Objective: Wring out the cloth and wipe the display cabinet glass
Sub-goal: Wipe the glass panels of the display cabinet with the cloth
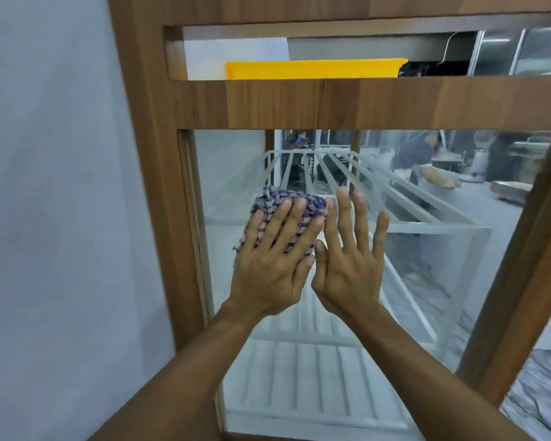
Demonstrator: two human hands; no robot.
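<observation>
Two bare forearms reach up from the bottom edge, ending in two hands held side by side against one pane of glass. The left hand lies flat with its fingers straight and slightly spread, pressing one cloth onto the pane; the cloth is a folded wad checked in blue, white and pink, and it shows above and to the left of the fingers. The right hand is just beside it, palm toward the pane, its fingers straight and fanned apart and holding nothing, with its forefinger at the cloth's right edge; whether the palm touches the pane cannot be told. The pane sits in the brown wooden frame of one display cabinet, with one upright on the left, another on the right and a broad rail across the top. Behind the pane stand two white slatted racks, a lower rack under the wrists and an upper rack level with the fingertips. Above the rail is one long slot, in which one yellow strip lies lengthwise. One pale grey wall fills the left side, and one patch of veined marble surface shows at the lower right. Farthest off, blurred in the pane, is one person in a dark top.
</observation>
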